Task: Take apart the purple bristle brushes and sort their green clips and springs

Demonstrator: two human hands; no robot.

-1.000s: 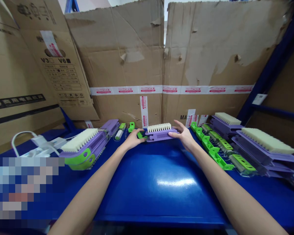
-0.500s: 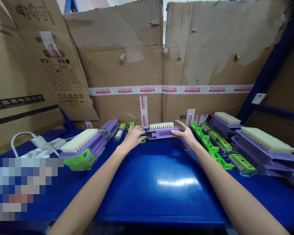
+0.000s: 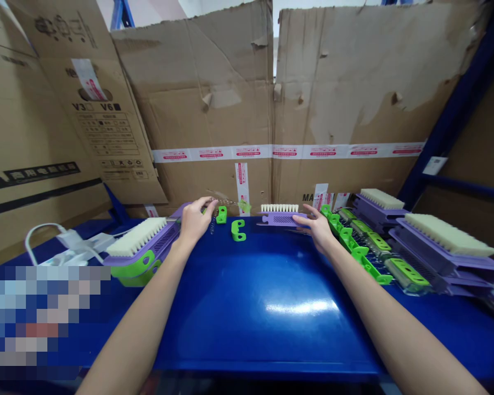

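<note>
My right hand (image 3: 316, 226) grips the right end of a purple brush head (image 3: 280, 219) with cream bristles facing up, at the back of the blue table. Farther left, my left hand (image 3: 196, 218) has its fingers bent together over small parts beside a purple body; what they hold is hidden. A faint, blurred greenish shape (image 3: 245, 207) shows to the right of its fingertips. Between the hands lie a curved green clip (image 3: 239, 231) and a second green clip (image 3: 221, 215). Thin springs (image 3: 212, 226) lie close to the left hand.
To the left sits a purple-green brush assembly (image 3: 138, 241), with a white power strip (image 3: 76, 244) behind it. Along the right run green clips (image 3: 348, 240), clear green-topped containers (image 3: 407, 274) and stacked purple brush heads (image 3: 448, 236). Cardboard (image 3: 214, 120) walls the back.
My left hand has left the brush head and moved left to the small parts, uncovering the green clips. My right hand keeps the brush head, shifted slightly right.
</note>
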